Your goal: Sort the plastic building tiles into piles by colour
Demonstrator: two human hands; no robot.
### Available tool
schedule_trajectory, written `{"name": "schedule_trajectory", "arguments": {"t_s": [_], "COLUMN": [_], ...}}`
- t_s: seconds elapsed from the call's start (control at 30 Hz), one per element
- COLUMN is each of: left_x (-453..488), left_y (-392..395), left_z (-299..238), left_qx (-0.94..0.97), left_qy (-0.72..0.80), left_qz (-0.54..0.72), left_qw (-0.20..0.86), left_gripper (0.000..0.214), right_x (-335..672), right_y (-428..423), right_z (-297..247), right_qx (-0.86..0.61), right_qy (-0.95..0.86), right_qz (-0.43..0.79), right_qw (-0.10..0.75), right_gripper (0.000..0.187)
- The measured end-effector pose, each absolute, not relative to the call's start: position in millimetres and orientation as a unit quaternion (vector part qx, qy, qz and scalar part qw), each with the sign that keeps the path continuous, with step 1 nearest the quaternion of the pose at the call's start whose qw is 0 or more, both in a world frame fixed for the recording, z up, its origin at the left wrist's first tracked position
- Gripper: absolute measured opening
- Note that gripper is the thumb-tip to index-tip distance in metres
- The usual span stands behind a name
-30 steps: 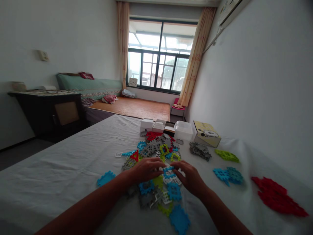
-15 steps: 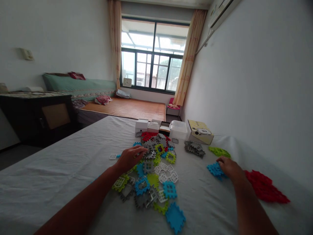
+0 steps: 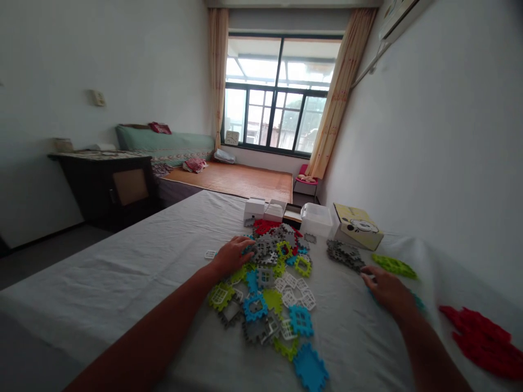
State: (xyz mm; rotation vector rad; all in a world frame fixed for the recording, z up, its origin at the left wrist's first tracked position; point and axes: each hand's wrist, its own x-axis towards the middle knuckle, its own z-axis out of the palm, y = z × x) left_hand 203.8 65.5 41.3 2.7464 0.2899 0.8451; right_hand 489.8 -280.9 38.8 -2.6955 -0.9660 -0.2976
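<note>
My left hand [image 3: 233, 257] is at the left edge of a mixed pile of plastic interlocking tiles [image 3: 267, 250], its fingers curled down. A bit of blue shows by its fingertips, but I cannot tell whether it is held. My right hand [image 3: 384, 284] has thumb and forefinger pinched at the near edge of a stack of grey tiles [image 3: 343, 253]. Whatever is in that pinch is too hidden to make out. Partly under this hand lie blue tiles [image 3: 417, 300]. White window-shaped pieces [image 3: 291, 287] and a large blue tile [image 3: 310, 367] lie in the nearer part of the pile.
Green tiles [image 3: 394, 265] and red tiles [image 3: 478, 340] form separate groups on the right. Along the back stand a white box [image 3: 254, 209], a clear plastic bin [image 3: 316, 219] and a yellow carton [image 3: 358, 225]. A pale cloth [image 3: 163, 247] covers the table.
The view has turned left, so the scene sits further right. My right hand has moved from the blue tiles to the grey stack. My left hand remains by the pile's left edge.
</note>
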Motion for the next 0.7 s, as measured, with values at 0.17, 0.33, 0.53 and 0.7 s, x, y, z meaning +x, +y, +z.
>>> {"name": "schedule_trajectory", "arguments": {"t_s": [0.17, 0.33, 0.53, 0.7], "left_x": [196.6, 182.9, 176.1, 173.8], "left_y": [74.7, 92.8, 96.1, 95.5], "left_z": [49.1, 57.8, 58.5, 61.0], "left_qx": [0.949, 0.958, 0.97, 0.972], "left_qy": [0.091, 0.103, 0.063, 0.063], "left_qz": [0.269, 0.199, 0.129, 0.114], "left_qw": [0.133, 0.18, 0.199, 0.197], "left_gripper": [0.027, 0.034, 0.051, 0.051], "right_x": [471.4, 462.8, 455.6, 448.6], "right_y": [-263.1, -257.5, -252.9, -248.1], "right_z": [38.0, 37.9, 40.0, 39.7], "right_qx": [-0.881, -0.868, -0.861, -0.846], "right_qy": [-0.426, -0.442, -0.452, -0.475], "right_qz": [-0.042, -0.042, -0.048, -0.039], "right_qw": [0.2, 0.221, 0.228, 0.24], "right_gripper": [0.029, 0.028, 0.03, 0.029]}}
